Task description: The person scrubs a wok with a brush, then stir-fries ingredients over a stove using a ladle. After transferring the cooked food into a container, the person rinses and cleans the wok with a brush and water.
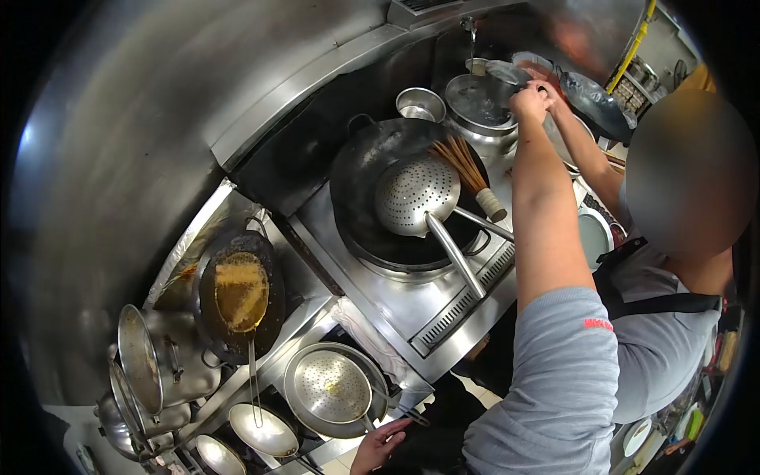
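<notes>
My right arm, in a grey sleeve, stretches far forward, and the fingers of my right hand (532, 101) are closed beside a co-worker's hand (552, 89). What they grip is partly hidden; a round metal ladle-like bowl (507, 73) lies just left of them, over a metal pot (479, 103) of liquid. At the bottom edge, my left hand (383, 447) has its fingers stretched out and apart, with nothing seen in it. It is near the handles of a perforated strainer (332, 386) resting on a round pan (297, 416).
A black wok (360, 158) holds a large perforated skimmer (418, 196) and a bamboo brush (463, 162). On the left, another wok (212, 317) contains yellow-brown oil with a wire strainer (252, 356). Stockpots (190, 364) stand lower left. The co-worker (673, 340) stands close on my right.
</notes>
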`<state>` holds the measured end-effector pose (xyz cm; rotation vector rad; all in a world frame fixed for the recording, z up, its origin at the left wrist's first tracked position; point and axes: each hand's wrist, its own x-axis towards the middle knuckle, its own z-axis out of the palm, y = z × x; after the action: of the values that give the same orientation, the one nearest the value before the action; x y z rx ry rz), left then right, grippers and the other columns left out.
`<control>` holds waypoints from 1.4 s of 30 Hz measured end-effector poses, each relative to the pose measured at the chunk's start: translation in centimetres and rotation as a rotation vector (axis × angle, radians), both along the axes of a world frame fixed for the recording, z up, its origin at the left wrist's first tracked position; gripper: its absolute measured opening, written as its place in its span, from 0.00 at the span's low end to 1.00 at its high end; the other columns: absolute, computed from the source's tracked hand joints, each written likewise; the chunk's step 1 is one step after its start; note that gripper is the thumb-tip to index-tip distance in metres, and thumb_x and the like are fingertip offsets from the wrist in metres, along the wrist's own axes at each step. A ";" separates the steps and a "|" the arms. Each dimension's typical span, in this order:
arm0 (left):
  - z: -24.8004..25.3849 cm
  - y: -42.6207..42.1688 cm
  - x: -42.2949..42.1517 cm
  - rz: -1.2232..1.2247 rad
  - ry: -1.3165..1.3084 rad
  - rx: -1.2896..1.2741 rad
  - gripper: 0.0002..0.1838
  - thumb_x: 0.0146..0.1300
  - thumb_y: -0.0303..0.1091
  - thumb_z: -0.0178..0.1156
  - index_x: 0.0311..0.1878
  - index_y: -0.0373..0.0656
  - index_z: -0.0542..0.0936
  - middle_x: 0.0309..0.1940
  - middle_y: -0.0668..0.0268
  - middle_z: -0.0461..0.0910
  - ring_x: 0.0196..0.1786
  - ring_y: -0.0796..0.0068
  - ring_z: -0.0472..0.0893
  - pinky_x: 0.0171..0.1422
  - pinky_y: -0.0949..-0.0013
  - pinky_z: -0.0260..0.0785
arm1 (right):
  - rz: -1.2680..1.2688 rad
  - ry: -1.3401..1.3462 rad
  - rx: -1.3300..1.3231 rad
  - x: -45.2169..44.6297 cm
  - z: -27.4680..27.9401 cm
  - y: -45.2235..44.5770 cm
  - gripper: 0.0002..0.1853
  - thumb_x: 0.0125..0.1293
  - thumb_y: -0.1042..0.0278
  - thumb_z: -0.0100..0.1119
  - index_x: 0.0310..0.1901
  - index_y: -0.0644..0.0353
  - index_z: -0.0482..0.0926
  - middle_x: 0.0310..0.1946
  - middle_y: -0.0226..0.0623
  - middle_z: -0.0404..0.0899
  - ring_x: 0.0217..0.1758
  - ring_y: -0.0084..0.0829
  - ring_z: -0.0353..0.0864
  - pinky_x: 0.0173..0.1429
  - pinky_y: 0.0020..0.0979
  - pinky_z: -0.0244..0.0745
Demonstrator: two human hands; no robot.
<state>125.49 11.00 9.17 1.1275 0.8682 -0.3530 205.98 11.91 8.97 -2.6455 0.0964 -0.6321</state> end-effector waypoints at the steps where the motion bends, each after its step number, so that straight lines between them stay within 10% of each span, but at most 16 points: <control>1: 0.2 0.0 -0.2 0.004 0.011 0.002 0.21 0.71 0.29 0.60 0.66 0.40 0.76 0.61 0.67 0.81 0.60 0.81 0.77 0.66 0.75 0.64 | 0.004 0.011 0.002 -0.1 -0.1 0.4 0.27 0.66 0.60 0.55 0.66 0.55 0.71 0.68 0.49 0.66 0.70 0.56 0.67 0.72 0.50 0.67; 15: -0.2 -2.1 -6.1 -0.155 -0.260 -0.031 0.20 0.73 0.27 0.56 0.67 0.35 0.75 0.64 0.62 0.78 0.65 0.77 0.76 0.69 0.73 0.64 | 0.345 -0.013 0.621 -16.8 9.6 12.1 0.28 0.59 0.58 0.60 0.54 0.74 0.74 0.55 0.68 0.74 0.57 0.61 0.78 0.63 0.48 0.74; 21: 0.6 -3.3 -15.5 -0.216 -0.320 -0.018 0.19 0.73 0.26 0.56 0.66 0.34 0.75 0.63 0.61 0.79 0.65 0.75 0.77 0.66 0.75 0.67 | 0.671 -0.314 1.034 -43.5 12.4 3.9 0.22 0.62 0.59 0.68 0.53 0.64 0.80 0.40 0.45 0.85 0.45 0.40 0.86 0.52 0.37 0.79; 25: -3.5 -3.5 -23.8 -0.199 -0.437 0.048 0.17 0.69 0.21 0.60 0.61 0.30 0.77 0.55 0.56 0.82 0.58 0.72 0.82 0.62 0.74 0.72 | 0.990 0.140 1.239 -60.3 10.6 -6.1 0.14 0.71 0.68 0.59 0.54 0.64 0.80 0.32 0.30 0.83 0.29 0.18 0.80 0.33 0.23 0.76; 35: -5.4 -5.0 -30.8 -0.015 -0.450 0.334 0.09 0.69 0.32 0.65 0.43 0.34 0.86 0.30 0.66 0.86 0.25 0.84 0.80 0.32 0.78 0.74 | 1.073 0.899 1.066 -78.3 2.3 -16.1 0.13 0.73 0.61 0.60 0.50 0.61 0.83 0.37 0.29 0.85 0.30 0.18 0.82 0.36 0.23 0.78; 42: 1.5 -5.7 -34.1 -0.157 -0.681 0.448 0.16 0.70 0.37 0.63 0.57 0.40 0.82 0.48 0.63 0.87 0.49 0.73 0.86 0.56 0.69 0.75 | 1.396 1.107 0.847 -89.6 5.8 -12.2 0.14 0.73 0.69 0.57 0.55 0.65 0.81 0.39 0.33 0.86 0.34 0.21 0.83 0.40 0.24 0.79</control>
<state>91.34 5.29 10.65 1.6035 0.2526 0.1173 116.41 -0.26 14.75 -1.3512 -0.8512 1.0665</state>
